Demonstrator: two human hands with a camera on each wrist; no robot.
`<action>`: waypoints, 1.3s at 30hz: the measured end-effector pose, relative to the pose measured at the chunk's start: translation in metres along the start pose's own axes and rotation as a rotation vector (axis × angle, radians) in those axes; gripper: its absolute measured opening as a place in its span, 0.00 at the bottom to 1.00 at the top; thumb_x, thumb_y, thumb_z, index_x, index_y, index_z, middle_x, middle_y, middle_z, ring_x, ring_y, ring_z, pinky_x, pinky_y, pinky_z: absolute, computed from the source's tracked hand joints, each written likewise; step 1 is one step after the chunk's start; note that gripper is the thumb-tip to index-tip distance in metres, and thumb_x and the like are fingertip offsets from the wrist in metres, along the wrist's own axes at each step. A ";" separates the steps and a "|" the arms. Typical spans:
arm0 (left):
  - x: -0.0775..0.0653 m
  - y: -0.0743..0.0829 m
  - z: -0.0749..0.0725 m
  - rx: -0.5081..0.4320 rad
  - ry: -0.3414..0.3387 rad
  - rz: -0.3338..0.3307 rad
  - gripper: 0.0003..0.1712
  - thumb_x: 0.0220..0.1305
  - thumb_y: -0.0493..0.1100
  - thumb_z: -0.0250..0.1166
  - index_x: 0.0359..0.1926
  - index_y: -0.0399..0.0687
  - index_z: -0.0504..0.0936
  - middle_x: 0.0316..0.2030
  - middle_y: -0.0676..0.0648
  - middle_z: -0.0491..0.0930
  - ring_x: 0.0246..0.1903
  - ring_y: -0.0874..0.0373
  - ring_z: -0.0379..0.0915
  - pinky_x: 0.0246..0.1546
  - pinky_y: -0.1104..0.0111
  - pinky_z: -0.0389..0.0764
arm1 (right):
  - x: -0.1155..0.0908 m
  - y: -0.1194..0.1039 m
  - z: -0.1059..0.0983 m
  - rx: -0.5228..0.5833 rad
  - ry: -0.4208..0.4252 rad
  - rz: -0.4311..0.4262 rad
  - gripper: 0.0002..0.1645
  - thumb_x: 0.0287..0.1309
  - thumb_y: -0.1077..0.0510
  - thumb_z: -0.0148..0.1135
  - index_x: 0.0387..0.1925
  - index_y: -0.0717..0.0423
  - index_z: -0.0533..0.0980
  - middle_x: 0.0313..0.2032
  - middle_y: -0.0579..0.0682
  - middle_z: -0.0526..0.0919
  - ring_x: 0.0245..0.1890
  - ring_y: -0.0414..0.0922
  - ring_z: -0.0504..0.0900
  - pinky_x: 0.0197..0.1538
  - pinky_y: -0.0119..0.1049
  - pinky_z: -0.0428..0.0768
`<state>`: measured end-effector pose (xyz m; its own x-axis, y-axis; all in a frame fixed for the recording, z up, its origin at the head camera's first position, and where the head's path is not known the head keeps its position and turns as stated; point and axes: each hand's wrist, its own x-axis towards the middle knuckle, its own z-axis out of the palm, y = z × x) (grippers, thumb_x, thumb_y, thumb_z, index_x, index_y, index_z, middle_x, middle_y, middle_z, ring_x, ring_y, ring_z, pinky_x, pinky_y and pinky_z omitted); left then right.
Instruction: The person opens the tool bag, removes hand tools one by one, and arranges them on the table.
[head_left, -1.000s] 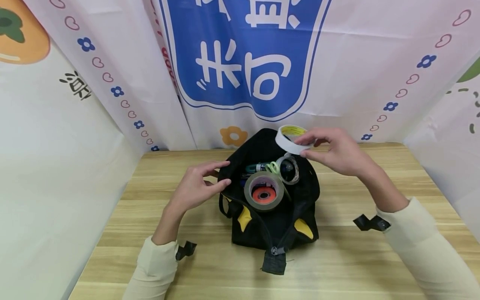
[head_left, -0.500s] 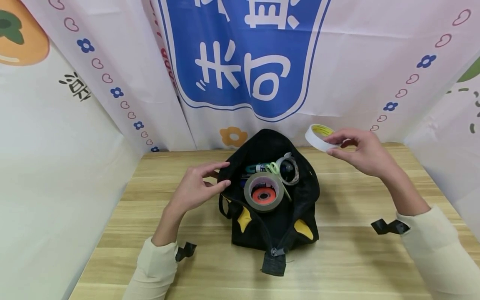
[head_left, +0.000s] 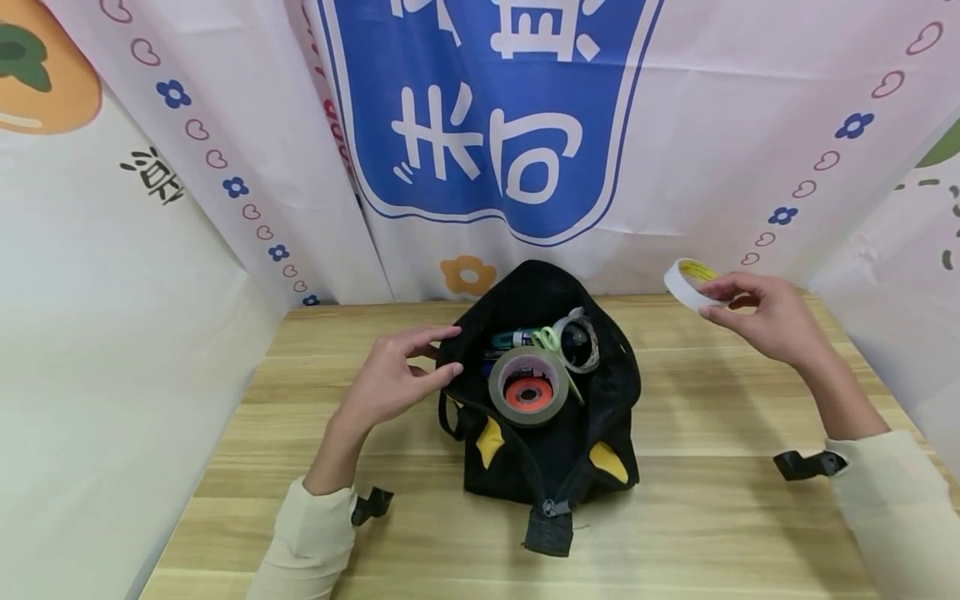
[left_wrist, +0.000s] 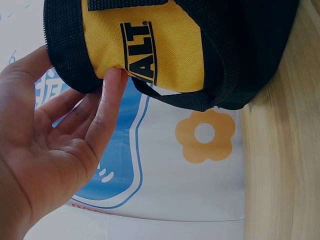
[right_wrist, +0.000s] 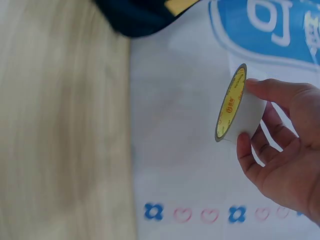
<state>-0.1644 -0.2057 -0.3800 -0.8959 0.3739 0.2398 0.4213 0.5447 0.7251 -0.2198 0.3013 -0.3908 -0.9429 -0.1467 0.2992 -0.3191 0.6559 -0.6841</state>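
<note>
My right hand (head_left: 772,321) pinches a roll of white tape (head_left: 684,289) with a yellow inner core, up in the air right of the bag. In the right wrist view, the thumb and fingers grip the outside of this tape roll (right_wrist: 249,117). At the left rim of a black and yellow tool bag (head_left: 498,479), my left hand (head_left: 390,371) holds the edge between thumb and fingers. The bag stands unzipped. Inside lie a brown tape roll (head_left: 528,418) around an orange-red disc (head_left: 516,400), light green handles (head_left: 548,338), a clear tape roll (head_left: 593,354) and marker-like pens (head_left: 512,339).
The bag stands on a wooden table (head_left: 720,517) near its back edge. A printed cloth backdrop (head_left: 712,133) hangs right behind. White side walls (head_left: 112,333) flank the table. A zip end flap (head_left: 548,533) hangs from the bag's front.
My right hand has moved right, away from above the bag, carrying the white tape roll. My left hand has stayed at the bag's rim.
</note>
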 end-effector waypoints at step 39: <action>-0.001 0.004 0.001 0.009 -0.002 0.005 0.27 0.70 0.42 0.75 0.68 0.48 0.84 0.64 0.42 0.85 0.52 0.46 0.88 0.46 0.57 0.93 | 0.006 0.111 0.008 -0.167 -0.124 0.118 0.15 0.66 0.62 0.73 0.52 0.63 0.86 0.44 0.63 0.89 0.35 0.22 0.74 0.37 0.17 0.73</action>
<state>-0.1617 -0.2039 -0.3781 -0.8937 0.3780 0.2418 0.4268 0.5499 0.7179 -0.2614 0.3675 -0.4697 -0.9804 -0.1451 0.1329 -0.1958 0.7858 -0.5867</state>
